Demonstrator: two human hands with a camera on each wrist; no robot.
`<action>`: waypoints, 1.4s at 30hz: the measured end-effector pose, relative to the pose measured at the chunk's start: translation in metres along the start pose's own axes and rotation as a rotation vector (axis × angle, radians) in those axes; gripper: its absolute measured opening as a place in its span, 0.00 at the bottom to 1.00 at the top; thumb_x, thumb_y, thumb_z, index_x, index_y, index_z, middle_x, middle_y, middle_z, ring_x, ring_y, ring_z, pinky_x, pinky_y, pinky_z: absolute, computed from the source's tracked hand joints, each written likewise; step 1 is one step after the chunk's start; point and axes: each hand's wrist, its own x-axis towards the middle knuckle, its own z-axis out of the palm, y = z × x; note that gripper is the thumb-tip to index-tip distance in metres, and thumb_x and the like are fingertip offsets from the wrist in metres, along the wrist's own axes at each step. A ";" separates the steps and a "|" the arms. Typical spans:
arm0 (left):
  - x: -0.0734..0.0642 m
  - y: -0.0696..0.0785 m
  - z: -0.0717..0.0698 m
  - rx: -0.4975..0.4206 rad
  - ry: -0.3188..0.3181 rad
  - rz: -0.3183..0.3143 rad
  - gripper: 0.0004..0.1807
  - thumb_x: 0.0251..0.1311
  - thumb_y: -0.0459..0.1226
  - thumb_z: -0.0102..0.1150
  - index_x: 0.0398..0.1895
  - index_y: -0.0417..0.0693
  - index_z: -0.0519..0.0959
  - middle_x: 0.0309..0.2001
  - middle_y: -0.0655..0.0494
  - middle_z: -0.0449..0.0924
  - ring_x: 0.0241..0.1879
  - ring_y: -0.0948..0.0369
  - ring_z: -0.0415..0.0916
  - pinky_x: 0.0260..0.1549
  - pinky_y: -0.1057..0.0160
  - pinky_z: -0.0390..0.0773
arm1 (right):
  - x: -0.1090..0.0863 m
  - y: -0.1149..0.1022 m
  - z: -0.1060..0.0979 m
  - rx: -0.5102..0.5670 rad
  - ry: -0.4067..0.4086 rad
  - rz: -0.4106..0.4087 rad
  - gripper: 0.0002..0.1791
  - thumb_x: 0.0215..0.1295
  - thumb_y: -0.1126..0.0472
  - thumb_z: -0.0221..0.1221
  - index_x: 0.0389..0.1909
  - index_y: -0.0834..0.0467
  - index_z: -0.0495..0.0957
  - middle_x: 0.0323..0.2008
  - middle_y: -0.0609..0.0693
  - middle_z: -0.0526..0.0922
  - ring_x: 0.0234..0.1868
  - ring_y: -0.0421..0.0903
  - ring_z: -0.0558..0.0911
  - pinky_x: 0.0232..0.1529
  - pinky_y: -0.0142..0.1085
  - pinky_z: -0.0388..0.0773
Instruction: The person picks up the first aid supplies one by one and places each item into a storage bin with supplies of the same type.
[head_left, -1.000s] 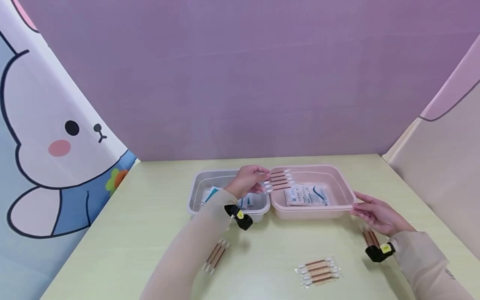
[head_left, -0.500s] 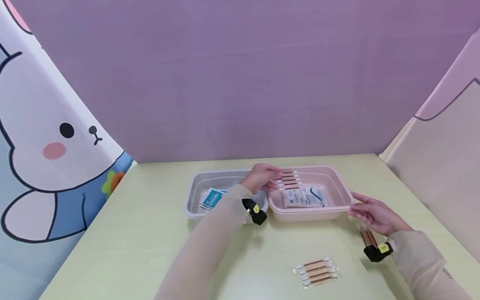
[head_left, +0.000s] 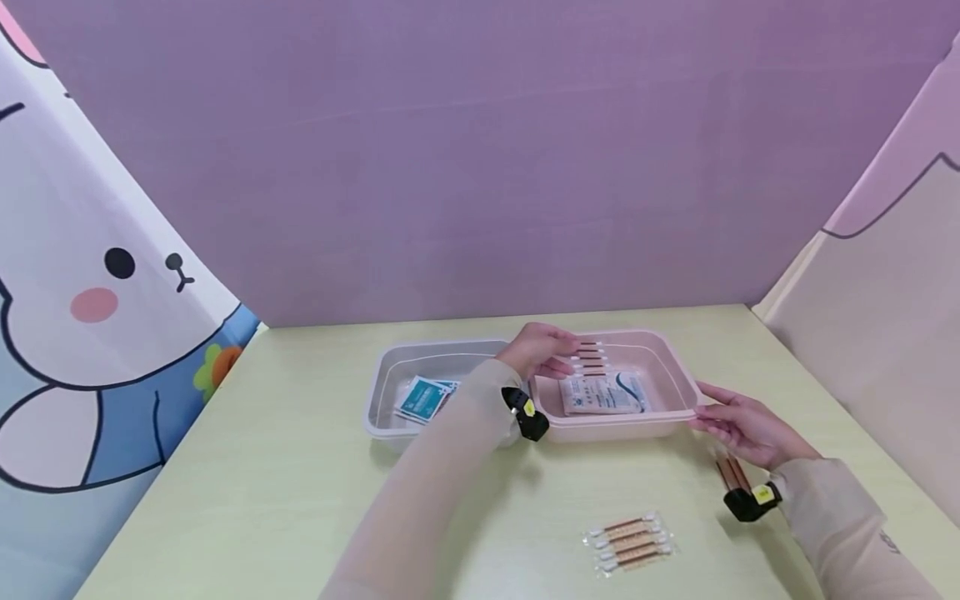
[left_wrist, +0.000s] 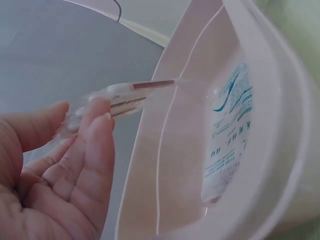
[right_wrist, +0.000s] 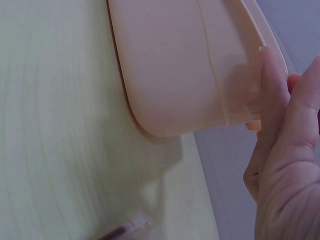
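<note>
Above a pale-yellow table [head_left: 285, 500], the left hand [head_left: 536, 350] pinches a clear packet of brown-stemmed cotton swabs [left_wrist: 125, 95] over the pink rectangular plastic tray [head_left: 667, 371], whose right rim the right hand [head_left: 756, 430] grips.

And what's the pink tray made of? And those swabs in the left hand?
The pink tray looks like smooth, molded plastic with a soft sheen: even color, rounded corners. The swabs seem to have cotton tips, white and rounded; their smooth brown sticks could be plastic, but I can't be sure. Their wrapper looks like thin plastic film, shiny, see-through and crinkled.
</note>
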 end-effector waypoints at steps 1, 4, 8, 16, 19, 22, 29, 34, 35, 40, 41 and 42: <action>0.001 0.000 0.002 0.002 -0.001 -0.004 0.14 0.62 0.32 0.60 0.50 0.37 0.79 0.39 0.48 0.83 0.22 0.60 0.78 0.26 0.64 0.81 | 0.000 0.000 0.000 -0.001 -0.001 0.003 0.26 0.71 0.78 0.39 0.49 0.52 0.82 0.41 0.61 0.82 0.39 0.48 0.86 0.39 0.27 0.79; 0.002 0.000 0.006 0.005 0.001 -0.013 0.13 0.61 0.31 0.61 0.49 0.38 0.80 0.37 0.49 0.84 0.23 0.59 0.79 0.28 0.63 0.81 | 0.000 0.000 0.001 0.005 -0.005 0.003 0.26 0.71 0.78 0.39 0.49 0.52 0.82 0.41 0.61 0.82 0.40 0.49 0.86 0.40 0.28 0.79; 0.005 -0.002 0.010 0.008 0.007 -0.021 0.11 0.61 0.31 0.61 0.46 0.38 0.80 0.35 0.49 0.83 0.24 0.58 0.79 0.28 0.63 0.81 | 0.001 0.001 0.000 0.003 -0.007 -0.002 0.26 0.71 0.77 0.39 0.49 0.52 0.82 0.41 0.61 0.82 0.40 0.49 0.86 0.40 0.27 0.78; 0.008 -0.007 0.018 0.033 0.008 -0.034 0.14 0.62 0.28 0.57 0.50 0.37 0.78 0.40 0.46 0.83 0.22 0.59 0.77 0.29 0.63 0.81 | 0.000 0.002 -0.001 0.015 0.001 -0.013 0.26 0.71 0.78 0.40 0.48 0.53 0.82 0.41 0.61 0.82 0.39 0.49 0.86 0.40 0.28 0.79; 0.008 -0.009 0.018 0.042 0.035 -0.036 0.16 0.61 0.28 0.58 0.53 0.37 0.78 0.43 0.44 0.83 0.22 0.60 0.77 0.30 0.63 0.82 | 0.001 0.002 -0.001 0.011 -0.001 -0.011 0.25 0.71 0.78 0.40 0.49 0.53 0.82 0.41 0.61 0.82 0.39 0.49 0.86 0.40 0.28 0.79; 0.009 -0.010 0.016 0.045 0.080 -0.044 0.20 0.60 0.28 0.60 0.56 0.36 0.75 0.44 0.43 0.82 0.25 0.58 0.79 0.30 0.64 0.81 | 0.003 0.002 0.000 0.011 0.000 -0.005 0.25 0.71 0.78 0.41 0.48 0.53 0.82 0.41 0.61 0.82 0.39 0.49 0.86 0.40 0.29 0.79; 0.005 -0.009 0.010 0.049 0.148 -0.005 0.21 0.61 0.28 0.58 0.59 0.34 0.73 0.51 0.43 0.79 0.42 0.47 0.82 0.42 0.57 0.80 | 0.006 0.001 0.001 -0.002 -0.004 0.008 0.25 0.71 0.77 0.41 0.48 0.52 0.82 0.40 0.61 0.83 0.39 0.49 0.86 0.40 0.28 0.79; -0.005 -0.003 0.011 0.123 0.075 0.052 0.20 0.62 0.33 0.59 0.58 0.40 0.76 0.51 0.48 0.80 0.47 0.44 0.79 0.49 0.49 0.76 | 0.006 -0.001 0.000 -0.004 0.009 0.018 0.25 0.71 0.77 0.41 0.48 0.51 0.82 0.40 0.61 0.83 0.38 0.49 0.86 0.39 0.28 0.79; -0.009 -0.002 0.013 0.147 0.056 0.065 0.19 0.62 0.34 0.59 0.57 0.42 0.77 0.50 0.49 0.80 0.46 0.44 0.79 0.48 0.48 0.76 | 0.005 -0.001 0.000 -0.004 0.011 0.017 0.25 0.71 0.77 0.41 0.48 0.51 0.82 0.40 0.61 0.83 0.38 0.49 0.86 0.38 0.28 0.79; -0.032 0.000 0.024 0.251 -0.009 0.102 0.14 0.60 0.35 0.63 0.50 0.48 0.81 0.39 0.55 0.82 0.36 0.49 0.81 0.33 0.55 0.80 | 0.004 -0.002 -0.001 -0.009 -0.004 0.016 0.25 0.71 0.76 0.41 0.48 0.51 0.82 0.39 0.61 0.83 0.39 0.49 0.86 0.38 0.28 0.79; -0.037 0.000 0.027 0.270 -0.016 0.110 0.13 0.59 0.35 0.64 0.48 0.49 0.81 0.37 0.56 0.82 0.32 0.51 0.81 0.29 0.58 0.80 | 0.004 -0.003 -0.001 -0.010 -0.004 0.017 0.24 0.71 0.76 0.41 0.48 0.51 0.82 0.40 0.60 0.83 0.39 0.49 0.86 0.39 0.28 0.79; -0.042 -0.001 0.030 0.292 -0.024 0.118 0.13 0.59 0.35 0.64 0.48 0.49 0.81 0.35 0.57 0.82 0.28 0.53 0.80 0.25 0.60 0.79 | 0.004 -0.003 -0.001 -0.011 -0.006 0.018 0.24 0.71 0.76 0.41 0.48 0.51 0.82 0.40 0.60 0.83 0.39 0.49 0.86 0.39 0.28 0.79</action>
